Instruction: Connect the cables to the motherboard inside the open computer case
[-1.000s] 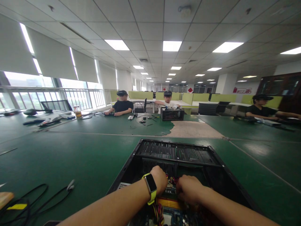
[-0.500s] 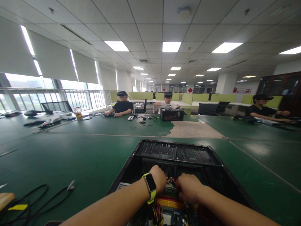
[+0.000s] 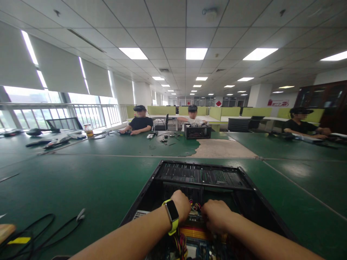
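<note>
An open black computer case (image 3: 206, 177) is laid flat at the near edge of the green bench (image 3: 81, 173), its side removed. Inside it, a circuit board (image 3: 202, 248) with a yellow slot strip (image 3: 193, 233) is seen at the bottom, and a bundle of red, yellow and black wires (image 3: 181, 245) runs across it. Both hands are sunk into the case, close together. The left hand (image 3: 181, 206), a yellow-strapped watch (image 3: 171, 213) on its wrist, is curled with its fingers hidden among the coloured wires (image 3: 196, 206). The right hand (image 3: 217, 215) is likewise curled downward; what is pinched by either hand cannot be told. At the bench's near left corner, black cables (image 3: 40, 231) are lying. A second open case (image 3: 197, 131) is stood at the far edge before a seated person (image 3: 193, 117).
</note>
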`<state>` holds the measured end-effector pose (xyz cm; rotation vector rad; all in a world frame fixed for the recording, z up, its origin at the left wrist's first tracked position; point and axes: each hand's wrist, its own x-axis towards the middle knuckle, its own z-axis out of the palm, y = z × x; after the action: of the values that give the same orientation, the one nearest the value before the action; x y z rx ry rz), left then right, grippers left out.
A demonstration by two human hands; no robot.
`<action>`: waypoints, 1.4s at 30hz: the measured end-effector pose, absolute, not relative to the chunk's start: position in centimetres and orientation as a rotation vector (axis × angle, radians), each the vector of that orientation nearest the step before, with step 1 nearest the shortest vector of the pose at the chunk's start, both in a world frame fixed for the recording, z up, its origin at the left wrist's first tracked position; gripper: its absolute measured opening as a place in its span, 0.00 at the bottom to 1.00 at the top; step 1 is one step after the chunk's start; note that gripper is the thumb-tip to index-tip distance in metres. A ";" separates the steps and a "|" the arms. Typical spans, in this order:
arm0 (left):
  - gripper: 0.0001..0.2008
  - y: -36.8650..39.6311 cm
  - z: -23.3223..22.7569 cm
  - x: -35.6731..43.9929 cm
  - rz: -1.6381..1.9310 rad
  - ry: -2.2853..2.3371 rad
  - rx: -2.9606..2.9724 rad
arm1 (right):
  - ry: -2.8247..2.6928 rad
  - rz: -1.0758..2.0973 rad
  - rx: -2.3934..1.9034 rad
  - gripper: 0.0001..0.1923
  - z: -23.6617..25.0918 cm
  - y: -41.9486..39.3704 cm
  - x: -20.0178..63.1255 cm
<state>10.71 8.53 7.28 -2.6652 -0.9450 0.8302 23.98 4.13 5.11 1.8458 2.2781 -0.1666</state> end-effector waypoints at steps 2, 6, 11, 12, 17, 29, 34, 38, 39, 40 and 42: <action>0.14 8.5 7.3 10.7 0.829 -0.948 -2.665 | 2.273 -0.159 1.844 0.14 4.9 4.2 23.9; 0.15 8.6 7.2 10.7 0.838 -0.946 -2.663 | 2.251 -0.154 1.843 0.15 4.7 4.3 23.8; 0.19 8.6 7.4 10.8 0.858 -0.943 -2.655 | 2.277 -0.126 1.853 0.14 5.1 4.1 23.8; 0.20 8.6 7.4 10.8 0.865 -0.947 -2.650 | 2.283 -0.124 1.855 0.14 5.1 4.1 23.8; 0.18 8.6 7.5 10.8 0.876 -0.950 -2.646 | 2.287 -0.137 1.857 0.14 5.3 3.8 23.8; 0.19 8.8 6.6 10.7 0.839 -0.944 -2.658 | 2.264 -0.156 1.833 0.15 5.2 4.0 23.7; 0.17 8.8 6.8 10.7 0.840 -0.938 -2.668 | 2.243 -0.177 1.819 0.15 4.8 4.2 23.8; 0.16 8.6 7.1 10.7 0.849 -0.942 -2.661 | 2.252 -0.152 1.838 0.14 5.0 4.1 23.8; 0.16 8.5 7.1 10.7 0.851 -0.945 -2.658 | 2.261 -0.141 1.844 0.14 5.1 4.0 23.8; 0.17 8.5 7.2 10.7 0.853 -0.947 -2.655 | 2.270 -0.132 1.848 0.13 5.2 4.0 23.8; 0.17 8.4 7.4 10.7 0.856 -0.946 -2.651 | 2.286 -0.120 1.851 0.13 5.3 3.8 23.7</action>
<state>10.74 8.40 7.39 -2.6514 -0.9456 0.8556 23.72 3.84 5.34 1.8513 2.2856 -0.1204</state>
